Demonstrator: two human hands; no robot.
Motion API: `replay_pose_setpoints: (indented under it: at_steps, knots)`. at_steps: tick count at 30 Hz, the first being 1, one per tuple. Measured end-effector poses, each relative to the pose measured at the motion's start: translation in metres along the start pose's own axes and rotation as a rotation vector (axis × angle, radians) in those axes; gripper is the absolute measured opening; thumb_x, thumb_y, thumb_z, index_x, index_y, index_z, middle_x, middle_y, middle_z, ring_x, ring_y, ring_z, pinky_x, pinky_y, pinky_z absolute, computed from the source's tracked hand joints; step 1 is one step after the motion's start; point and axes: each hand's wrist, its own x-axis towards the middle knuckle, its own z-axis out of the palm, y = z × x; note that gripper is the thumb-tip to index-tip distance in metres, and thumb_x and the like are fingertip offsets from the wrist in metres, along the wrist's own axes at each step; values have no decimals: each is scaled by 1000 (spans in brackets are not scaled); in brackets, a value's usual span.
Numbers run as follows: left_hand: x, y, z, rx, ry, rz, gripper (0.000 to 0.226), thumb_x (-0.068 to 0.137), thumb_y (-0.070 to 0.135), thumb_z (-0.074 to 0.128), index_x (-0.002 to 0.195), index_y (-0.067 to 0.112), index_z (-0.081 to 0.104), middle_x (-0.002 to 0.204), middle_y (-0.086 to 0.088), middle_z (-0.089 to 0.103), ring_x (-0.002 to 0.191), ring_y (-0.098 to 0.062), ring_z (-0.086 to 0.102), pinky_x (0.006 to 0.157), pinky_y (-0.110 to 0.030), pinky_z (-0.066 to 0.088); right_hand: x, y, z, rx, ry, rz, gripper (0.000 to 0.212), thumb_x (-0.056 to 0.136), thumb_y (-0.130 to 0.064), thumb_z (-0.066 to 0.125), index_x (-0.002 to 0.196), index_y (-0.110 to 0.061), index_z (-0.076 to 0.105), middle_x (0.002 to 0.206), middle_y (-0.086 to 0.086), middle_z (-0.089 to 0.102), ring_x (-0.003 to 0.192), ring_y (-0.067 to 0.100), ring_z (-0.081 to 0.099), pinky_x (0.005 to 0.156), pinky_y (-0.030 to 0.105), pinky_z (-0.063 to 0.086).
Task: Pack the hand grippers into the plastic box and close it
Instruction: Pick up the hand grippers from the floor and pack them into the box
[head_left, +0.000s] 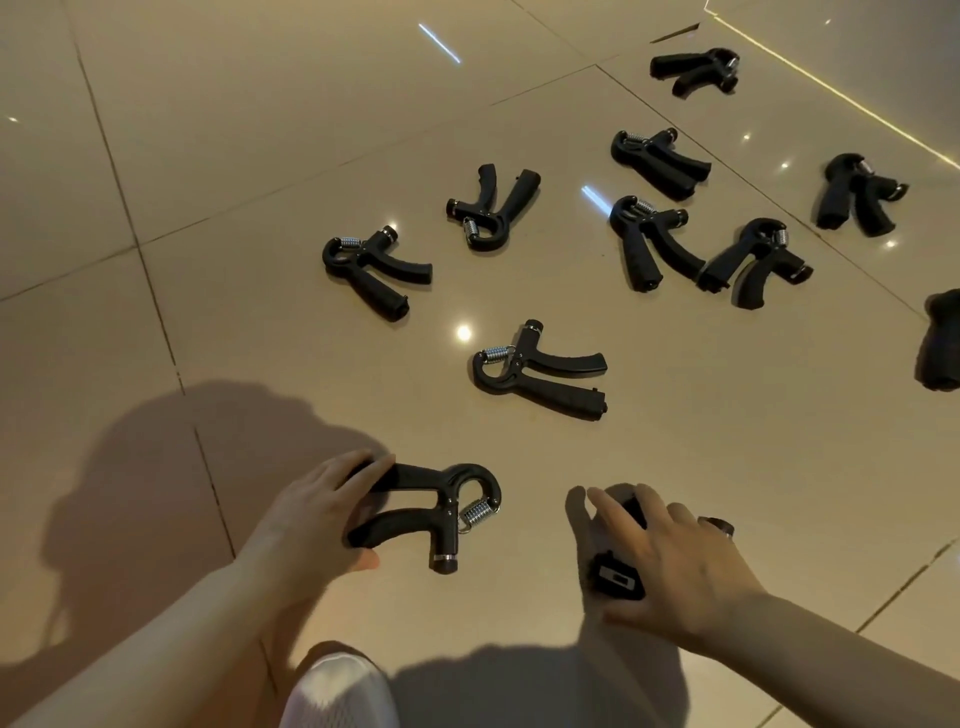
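On a glossy beige tiled floor (218, 171) lie many black hand grippers with steel springs, and the one in the middle of the view, the central gripper (540, 370), serves as the landmark. Below it and to the left, the left hand (311, 519) grasps the near gripper (431, 512) by its two handles, fingers over the upper handle and thumb under the lower one; that gripper's spring end points toward the right hand. Below the central gripper and to the right, the right hand (675, 561) lies spread over another gripper (618, 571), whose black end with a small window shows beside the thumb; whether the fingers actually clasp it or only rest on it cannot be told. Above and left of the central gripper lie two more (374, 270) (493, 208). Above and right of it lies a cluster of three (660, 163) (649, 241) (753, 262), two of them touching, with one gripper farther up (696, 70) and another farther right (857, 195). A dark object (943, 340) is cut off by the frame edge to the right of the central gripper. A white mesh shoe (337, 691) shows at the bottom, below the near gripper.
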Motion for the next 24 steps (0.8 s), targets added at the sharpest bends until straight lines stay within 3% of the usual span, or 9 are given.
replay_pose_setpoints:
  at_steps: [2, 4, 7, 9, 11, 14, 17, 20, 24]
  knots:
    - [1, 2, 1, 29, -70, 6, 115, 68, 49, 76, 147, 30, -6, 155, 7, 4, 142, -16, 10, 115, -32, 15, 6, -4, -1, -12, -2, -12, 100, 75, -66, 57, 145, -33, -6, 139, 7, 27, 113, 26, 44, 89, 35, 45]
    - [3, 1, 3, 39, -99, -8, 118, 66, 48, 77, 147, 30, -8, 154, 8, 2, 142, -15, 9, 115, -31, 15, 10, -5, -1, -21, 1, -28, 97, 77, -61, 58, 145, -32, -5, 138, 8, 28, 113, 27, 44, 89, 36, 45]
    - [2, -3, 3, 24, -30, 19, 114, 60, 47, 81, 148, 31, 11, 148, 4, 25, 134, -18, 29, 110, -34, 29, 8, -4, 2, -30, 29, -62, 88, 81, -51, 56, 145, -32, -1, 139, 9, 28, 112, 30, 44, 90, 38, 43]
    - [3, -2, 1, 25, 73, 129, 110, 49, 46, 83, 143, 27, 28, 133, -3, 48, 118, -27, 51, 96, -41, 45, 3, -2, 5, -13, 62, -89, 84, 81, -51, 54, 144, -32, 2, 137, 8, 29, 108, 30, 46, 90, 38, 42]
    - [2, 4, -3, 4, 160, 221, 96, 50, 47, 76, 134, 23, 39, 122, -5, 56, 105, -28, 59, 85, -44, 52, -1, 2, 1, 57, 108, -109, 79, 78, -56, 53, 140, -33, 8, 131, 4, 34, 97, 25, 47, 83, 33, 41]
    - [0, 23, -20, 3, 307, 338, 76, 60, 49, 66, 127, 17, 50, 121, -6, 57, 108, -25, 57, 90, -42, 50, -6, 7, -21, 242, 214, -147, 78, 73, -59, 52, 137, -34, 15, 124, -3, 39, 87, 16, 46, 75, 23, 42]
    - [-3, 47, -38, -19, 448, 423, 68, 63, 47, 69, 121, 14, 55, 120, -8, 59, 108, -24, 54, 95, -33, 45, -12, 13, -46, 451, 336, -122, 89, 70, -57, 59, 144, -36, 13, 126, -19, 24, 92, 7, 47, 69, 4, 37]
    - [-1, 69, -49, -55, 502, 506, 64, 65, 47, 73, 118, 15, 53, 120, -10, 59, 107, -24, 53, 96, -29, 42, -18, 16, -56, 543, 391, -94, 92, 67, -54, 65, 142, -43, 13, 128, -24, 19, 96, 5, 46, 69, 2, 38]
    - [8, 92, -52, -65, 458, 573, 61, 72, 50, 71, 120, 19, 52, 128, -9, 53, 113, -25, 51, 90, -39, 49, -25, 24, -56, 562, 413, -85, 88, 59, -63, 56, 138, -45, 22, 121, -23, 22, 101, 2, 44, 72, 0, 37]
